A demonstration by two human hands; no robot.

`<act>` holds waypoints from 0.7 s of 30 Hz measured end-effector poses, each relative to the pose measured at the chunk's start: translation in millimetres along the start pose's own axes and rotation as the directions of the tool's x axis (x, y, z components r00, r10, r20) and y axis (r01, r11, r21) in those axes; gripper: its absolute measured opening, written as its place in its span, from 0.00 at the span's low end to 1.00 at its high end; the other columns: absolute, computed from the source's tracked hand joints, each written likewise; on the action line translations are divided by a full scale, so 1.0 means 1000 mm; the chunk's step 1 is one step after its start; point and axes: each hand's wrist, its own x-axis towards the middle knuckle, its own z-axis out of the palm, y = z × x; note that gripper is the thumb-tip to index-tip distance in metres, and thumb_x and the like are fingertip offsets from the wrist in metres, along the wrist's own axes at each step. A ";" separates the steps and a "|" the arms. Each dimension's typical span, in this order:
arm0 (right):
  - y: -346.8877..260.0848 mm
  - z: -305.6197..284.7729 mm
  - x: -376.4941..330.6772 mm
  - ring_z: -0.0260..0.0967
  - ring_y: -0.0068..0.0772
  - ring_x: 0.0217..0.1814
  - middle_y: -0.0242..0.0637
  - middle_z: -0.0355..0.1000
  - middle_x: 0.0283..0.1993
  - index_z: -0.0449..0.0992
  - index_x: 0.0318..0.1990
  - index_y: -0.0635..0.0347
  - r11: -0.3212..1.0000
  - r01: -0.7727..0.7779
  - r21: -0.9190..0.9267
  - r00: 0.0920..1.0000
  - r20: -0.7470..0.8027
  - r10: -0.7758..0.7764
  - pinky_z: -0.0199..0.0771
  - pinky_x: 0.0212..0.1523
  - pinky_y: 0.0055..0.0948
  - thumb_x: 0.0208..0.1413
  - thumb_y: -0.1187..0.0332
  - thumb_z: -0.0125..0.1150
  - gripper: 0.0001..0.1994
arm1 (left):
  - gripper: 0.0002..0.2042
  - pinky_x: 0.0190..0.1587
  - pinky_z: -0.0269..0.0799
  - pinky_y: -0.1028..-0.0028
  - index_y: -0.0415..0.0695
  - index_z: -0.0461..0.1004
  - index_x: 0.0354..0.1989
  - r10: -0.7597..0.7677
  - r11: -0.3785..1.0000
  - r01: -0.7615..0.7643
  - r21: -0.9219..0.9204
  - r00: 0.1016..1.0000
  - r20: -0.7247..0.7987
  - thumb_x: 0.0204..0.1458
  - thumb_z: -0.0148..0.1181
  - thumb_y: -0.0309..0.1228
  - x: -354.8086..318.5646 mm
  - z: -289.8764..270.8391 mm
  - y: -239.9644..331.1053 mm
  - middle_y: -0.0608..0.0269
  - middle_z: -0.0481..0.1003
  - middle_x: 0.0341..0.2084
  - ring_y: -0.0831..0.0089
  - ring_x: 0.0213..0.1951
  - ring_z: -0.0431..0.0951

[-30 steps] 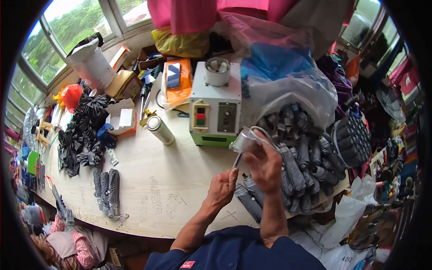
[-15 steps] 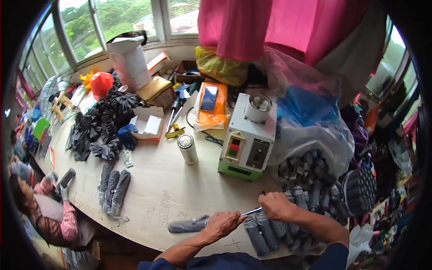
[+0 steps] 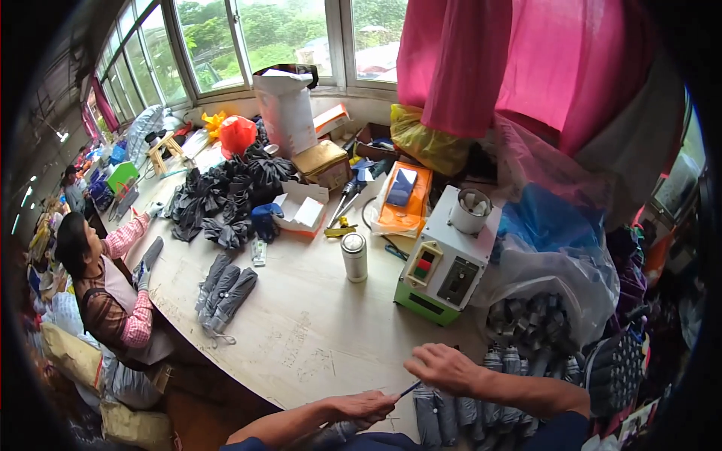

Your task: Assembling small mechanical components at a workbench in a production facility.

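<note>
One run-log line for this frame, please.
left hand: grips folded grey umbrella | right hand: pinches its thin dark rod | wooden table edge

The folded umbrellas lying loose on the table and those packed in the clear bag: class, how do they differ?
The loose folded umbrellas lie flat in a small row of about three on the bare wooden table; the bagged umbrellas stand crowded on end, many together, inside a clear plastic bag. Both sets are dark grey and rolled shut.

Soft daylight pours in through the windows [image 3: 278, 37] at the back, bright and slightly washed out there. The tabletop [image 3: 301, 323] is evenly lit with faint shadows. Edges bend and darken into a black fisheye rim; the corners blur.
</note>
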 end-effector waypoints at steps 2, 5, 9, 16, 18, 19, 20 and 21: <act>0.009 0.020 -0.008 0.69 0.54 0.35 0.46 0.70 0.34 0.68 0.42 0.62 0.982 -0.155 -0.106 0.964 0.202 0.174 0.70 0.35 0.45 0.39 0.71 0.60 0.18 | 0.24 0.21 0.65 0.54 0.41 0.71 0.21 -0.050 0.923 0.144 -0.356 0.964 0.260 0.61 0.43 0.48 -0.007 0.002 -0.004 0.53 0.69 0.11 0.49 0.17 0.71; 0.008 0.028 -0.008 0.69 0.54 0.34 0.45 0.70 0.34 0.68 0.40 0.62 0.956 -0.267 -0.118 0.889 0.353 0.292 0.70 0.36 0.44 0.40 0.71 0.60 0.16 | 0.26 0.17 0.62 0.55 0.41 0.67 0.17 0.500 0.525 0.118 0.843 0.758 -0.418 0.61 0.43 0.49 0.005 0.016 -0.014 0.57 0.65 0.08 0.52 0.12 0.66; -0.013 0.031 0.000 0.69 0.51 0.33 0.44 0.69 0.32 0.69 0.37 0.62 0.970 -0.197 -0.144 0.894 0.380 0.238 0.70 0.36 0.43 0.42 0.71 0.58 0.13 | 0.26 0.15 0.59 0.58 0.39 0.65 0.19 0.002 0.981 0.015 -0.194 0.996 0.086 0.61 0.42 0.49 -0.024 0.002 -0.015 0.56 0.61 0.07 0.55 0.09 0.59; -0.021 0.039 0.005 0.69 0.46 0.32 0.44 0.67 0.27 0.68 0.34 0.62 0.916 -0.397 -0.053 0.713 0.611 0.345 0.68 0.33 0.40 0.42 0.72 0.57 0.10 | 0.26 0.18 0.61 0.61 0.39 0.63 0.19 0.345 0.792 -0.151 0.591 0.910 -0.231 0.62 0.40 0.49 -0.036 0.010 -0.011 0.60 0.57 0.07 0.60 0.10 0.55; -0.055 0.025 0.022 0.69 0.46 0.32 0.44 0.67 0.28 0.68 0.34 0.62 0.958 -0.077 -0.275 0.962 0.234 0.144 0.67 0.32 0.41 0.41 0.72 0.57 0.10 | 0.26 0.19 0.62 0.60 0.39 0.64 0.20 0.279 0.899 -0.203 0.389 0.949 -0.149 0.62 0.40 0.49 -0.046 0.011 -0.023 0.60 0.58 0.07 0.59 0.10 0.56; -0.064 0.024 0.027 0.69 0.47 0.32 0.44 0.67 0.28 0.68 0.34 0.62 0.910 0.047 -0.412 0.998 0.049 -0.030 0.67 0.32 0.42 0.41 0.72 0.57 0.10 | 0.26 0.18 0.61 0.61 0.39 0.64 0.20 0.250 0.923 -0.191 0.333 0.957 -0.144 0.61 0.40 0.50 -0.042 0.007 -0.036 0.62 0.59 0.08 0.62 0.11 0.56; -0.058 0.033 0.027 0.69 0.47 0.32 0.44 0.67 0.28 0.68 0.34 0.62 0.907 0.044 -0.418 0.999 0.045 -0.028 0.67 0.32 0.42 0.41 0.72 0.57 0.10 | 0.27 0.18 0.60 0.63 0.40 0.63 0.21 0.228 0.937 -0.185 0.297 0.967 -0.117 0.61 0.40 0.52 -0.039 -0.002 -0.044 0.65 0.60 0.08 0.66 0.12 0.57; -0.041 0.051 0.021 0.69 0.47 0.32 0.44 0.68 0.28 0.69 0.33 0.62 0.947 -0.035 -0.320 0.990 0.119 0.077 0.68 0.32 0.42 0.41 0.72 0.57 0.10 | 0.27 0.18 0.59 0.64 0.41 0.63 0.21 0.206 0.949 -0.177 0.261 0.974 -0.091 0.61 0.40 0.53 -0.039 -0.008 -0.051 0.68 0.60 0.09 0.69 0.13 0.57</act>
